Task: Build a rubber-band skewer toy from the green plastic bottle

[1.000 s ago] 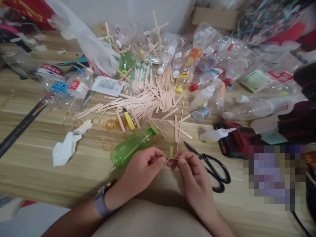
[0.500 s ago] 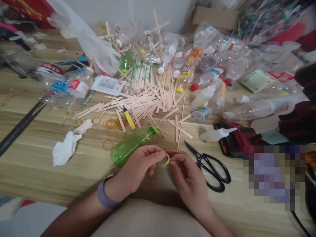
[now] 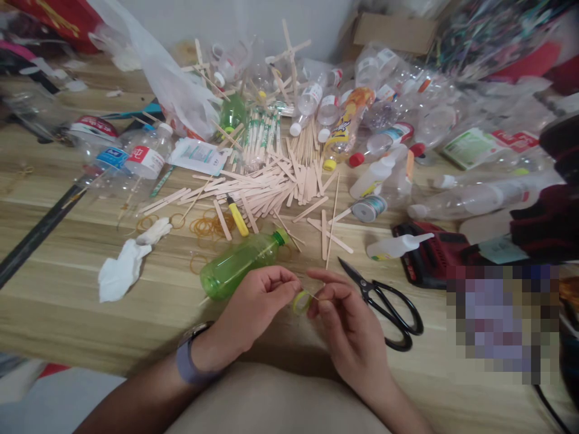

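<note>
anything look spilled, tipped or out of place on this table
The green plastic bottle lies tipped on its side. Its yellow-green cap is off, pinched between the left hand and right hand. Flat wooden sticks sprawl loosely.

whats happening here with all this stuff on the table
A person sits at a cluttered wooden table. The left hand and right hand pinch a small yellow-green cap with a thin stick through it. A green bottle lies just beyond, black scissors to the right.
</note>
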Tool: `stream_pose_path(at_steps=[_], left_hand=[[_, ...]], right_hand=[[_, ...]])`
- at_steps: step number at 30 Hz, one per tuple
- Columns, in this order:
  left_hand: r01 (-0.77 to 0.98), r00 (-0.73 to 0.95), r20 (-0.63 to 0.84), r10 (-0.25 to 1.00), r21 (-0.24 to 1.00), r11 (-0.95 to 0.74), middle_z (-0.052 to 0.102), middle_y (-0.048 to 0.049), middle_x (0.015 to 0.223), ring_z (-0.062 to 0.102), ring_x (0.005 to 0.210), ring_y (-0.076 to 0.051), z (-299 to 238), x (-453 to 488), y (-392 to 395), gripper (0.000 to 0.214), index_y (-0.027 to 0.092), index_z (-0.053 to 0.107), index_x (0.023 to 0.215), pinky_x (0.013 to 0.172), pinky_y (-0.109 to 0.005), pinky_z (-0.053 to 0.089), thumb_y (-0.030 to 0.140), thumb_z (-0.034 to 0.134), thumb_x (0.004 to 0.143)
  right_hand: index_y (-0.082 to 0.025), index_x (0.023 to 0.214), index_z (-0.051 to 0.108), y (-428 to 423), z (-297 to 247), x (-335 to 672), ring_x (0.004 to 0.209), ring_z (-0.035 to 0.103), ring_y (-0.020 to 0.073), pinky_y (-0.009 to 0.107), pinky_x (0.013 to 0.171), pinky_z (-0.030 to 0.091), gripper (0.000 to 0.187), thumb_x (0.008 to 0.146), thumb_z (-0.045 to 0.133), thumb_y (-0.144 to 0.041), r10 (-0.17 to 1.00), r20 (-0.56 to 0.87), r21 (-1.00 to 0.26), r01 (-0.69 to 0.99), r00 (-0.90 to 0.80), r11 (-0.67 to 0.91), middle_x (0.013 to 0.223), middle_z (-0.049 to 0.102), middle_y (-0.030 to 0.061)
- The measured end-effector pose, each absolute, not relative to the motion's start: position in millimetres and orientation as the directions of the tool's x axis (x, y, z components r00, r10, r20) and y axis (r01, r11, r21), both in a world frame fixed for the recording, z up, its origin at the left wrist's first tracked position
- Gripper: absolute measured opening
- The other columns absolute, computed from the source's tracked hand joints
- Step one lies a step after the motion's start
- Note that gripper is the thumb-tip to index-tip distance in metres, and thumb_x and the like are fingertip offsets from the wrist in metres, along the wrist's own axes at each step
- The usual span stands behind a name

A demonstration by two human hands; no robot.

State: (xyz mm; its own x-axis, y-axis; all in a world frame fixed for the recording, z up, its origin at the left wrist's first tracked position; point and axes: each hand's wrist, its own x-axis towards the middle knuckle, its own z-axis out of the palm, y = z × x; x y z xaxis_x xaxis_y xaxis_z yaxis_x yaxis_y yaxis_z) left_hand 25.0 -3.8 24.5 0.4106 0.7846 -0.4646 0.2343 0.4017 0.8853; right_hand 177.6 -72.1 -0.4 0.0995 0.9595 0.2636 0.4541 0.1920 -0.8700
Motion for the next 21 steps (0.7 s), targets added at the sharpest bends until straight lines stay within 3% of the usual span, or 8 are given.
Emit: stream_pose_path(at_steps=[5, 10, 14, 17, 21], left_hand=[[0.284, 0.410, -0.383, 0.828, 0.916, 0.283, 0.057, 0.0031, 0.065, 0.049, 0.061, -0.011, 21.6, 23.1, -5.6, 0.020, 0.017, 0.063, 0.076, 0.056, -0.023, 0.036, 0.032, 0.052, 0.086], [0.404, 0.405, -0.222, 0.887, 0.914, 0.044, 0.051, 0.0056, 0.060, 0.046, 0.056, -0.010, 17.4, 20.9, -9.8, 0.021, 0.019, 0.061, 0.078, 0.054, -0.022, 0.034, 0.031, 0.050, 0.091], [0.456, 0.432, -0.112, 0.895, 0.883, -0.109, 0.054, 0.0055, 0.061, 0.047, 0.055, -0.010, 14.4, 20.2, -13.5, 0.020, 0.019, 0.063, 0.084, 0.055, -0.023, 0.035, 0.031, 0.050, 0.093], [0.465, 0.450, -0.096, 0.888, 0.874, -0.141, 0.060, 0.0038, 0.065, 0.053, 0.059, -0.011, 14.2, 20.3, -14.1, 0.020, 0.019, 0.063, 0.085, 0.057, -0.023, 0.038, 0.030, 0.050, 0.094], [0.491, 0.466, -0.051, 0.883, 0.845, -0.211, 0.064, 0.0033, 0.069, 0.056, 0.062, -0.012, 13.7, 20.2, -13.7, 0.014, 0.019, 0.064, 0.087, 0.060, -0.023, 0.040, 0.025, 0.053, 0.092]], right_hand=[[-0.025, 0.088, 0.049, -72.8, -1.4, 174.6, 0.089, 0.068, 0.0168, 0.028, 0.073, 0.053, 0.012, 0.098, 0.042, -0.022, 0.970, 0.232, -0.887, 0.424, 0.067, 0.183, 0.105, 0.070, 0.0069], [-0.024, 0.083, 0.052, -70.2, 1.4, 180.0, 0.088, 0.064, 0.0162, 0.026, 0.072, 0.051, 0.013, 0.095, 0.047, -0.020, 0.952, 0.279, -0.843, 0.508, 0.126, 0.179, 0.099, 0.065, 0.0056], [-0.024, 0.085, 0.052, -69.6, 3.7, 182.0, 0.054, 0.058, 0.0085, 0.023, 0.051, 0.049, 0.015, 0.098, 0.046, -0.025, 0.981, 0.124, -0.947, 0.312, 0.152, 0.072, 0.105, 0.067, 0.0059], [-0.024, 0.087, 0.053, -68.9, 3.1, 180.9, 0.063, 0.067, 0.0118, 0.025, 0.059, 0.056, 0.013, 0.098, 0.047, -0.027, 0.986, 0.108, -0.973, 0.215, 0.125, 0.079, 0.101, 0.070, 0.0069], [-0.023, 0.092, 0.056, -67.8, 0.4, 179.2, 0.073, 0.071, 0.0141, 0.024, 0.065, 0.058, 0.007, 0.096, 0.050, -0.026, 0.973, 0.159, -0.935, 0.341, 0.169, 0.093, 0.090, 0.072, 0.0051]])
